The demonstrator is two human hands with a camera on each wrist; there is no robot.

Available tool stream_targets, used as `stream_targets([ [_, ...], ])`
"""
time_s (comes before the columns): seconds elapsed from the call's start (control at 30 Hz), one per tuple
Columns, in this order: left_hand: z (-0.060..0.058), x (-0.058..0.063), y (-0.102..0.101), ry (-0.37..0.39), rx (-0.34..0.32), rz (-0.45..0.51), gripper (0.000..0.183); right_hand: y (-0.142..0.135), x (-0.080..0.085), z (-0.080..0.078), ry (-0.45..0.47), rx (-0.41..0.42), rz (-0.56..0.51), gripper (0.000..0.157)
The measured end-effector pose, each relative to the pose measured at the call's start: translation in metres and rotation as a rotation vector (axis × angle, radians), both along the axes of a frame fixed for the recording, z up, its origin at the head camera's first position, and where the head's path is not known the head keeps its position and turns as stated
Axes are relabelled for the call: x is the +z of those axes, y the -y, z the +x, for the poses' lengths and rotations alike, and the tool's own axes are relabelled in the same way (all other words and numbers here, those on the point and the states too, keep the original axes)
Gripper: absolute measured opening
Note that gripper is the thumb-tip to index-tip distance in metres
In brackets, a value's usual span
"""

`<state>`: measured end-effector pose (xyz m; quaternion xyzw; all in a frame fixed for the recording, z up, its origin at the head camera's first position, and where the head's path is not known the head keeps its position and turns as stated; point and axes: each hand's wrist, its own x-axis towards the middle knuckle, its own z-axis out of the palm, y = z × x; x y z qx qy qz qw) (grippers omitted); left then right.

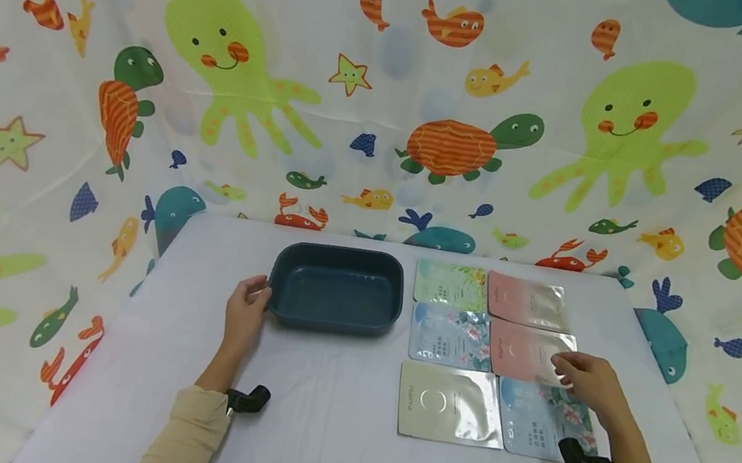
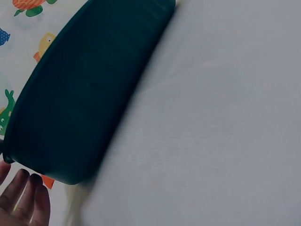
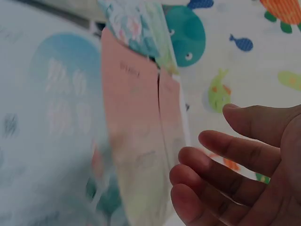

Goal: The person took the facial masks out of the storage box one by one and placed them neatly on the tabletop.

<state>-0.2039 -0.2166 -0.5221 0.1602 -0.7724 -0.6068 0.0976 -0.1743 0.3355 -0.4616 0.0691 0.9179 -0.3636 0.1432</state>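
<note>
A dark teal rectangular basin (image 1: 336, 290) stands toward the back of the table. My left hand (image 1: 247, 313) is at its left end, fingertips at the rim; in the left wrist view the slightly bent fingers (image 2: 41, 202) lie by the basin's end wall. To the right, flat sheet mask packets lie in two columns: a green floral packet (image 1: 451, 285), two pink packets (image 1: 526, 301), two blue floral packets (image 1: 445, 335) and a beige packet (image 1: 435, 403). My right hand (image 1: 589, 380) hovers at the right edge of the nearer pink packet, fingers loosely bent and holding nothing.
A white cloth (image 1: 312, 431) covers the table. Behind and beside it hangs a curtain (image 1: 392, 91) printed with sea animals. Both wrists wear a black camera strap (image 1: 248, 399).
</note>
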Motion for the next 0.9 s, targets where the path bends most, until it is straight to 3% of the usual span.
stream_targets([
  [0.23,-0.008,0.013,0.001,-0.007,0.008,-0.099,0.038,0.033,0.004,-0.029,-0.134,0.064,0.044,0.054],
  [0.37,-0.012,0.019,0.001,-0.041,-0.014,-0.287,0.043,0.051,0.01,-0.041,-0.248,0.083,0.071,0.053],
  [0.53,-0.017,0.031,-0.005,-0.111,-0.061,-0.549,0.056,0.069,0.014,-0.054,-0.305,0.068,0.12,0.054],
  [0.9,-0.033,0.056,-0.023,-0.277,-0.078,-0.792,0.065,0.112,0.02,-0.078,-0.402,0.057,0.201,0.071],
])
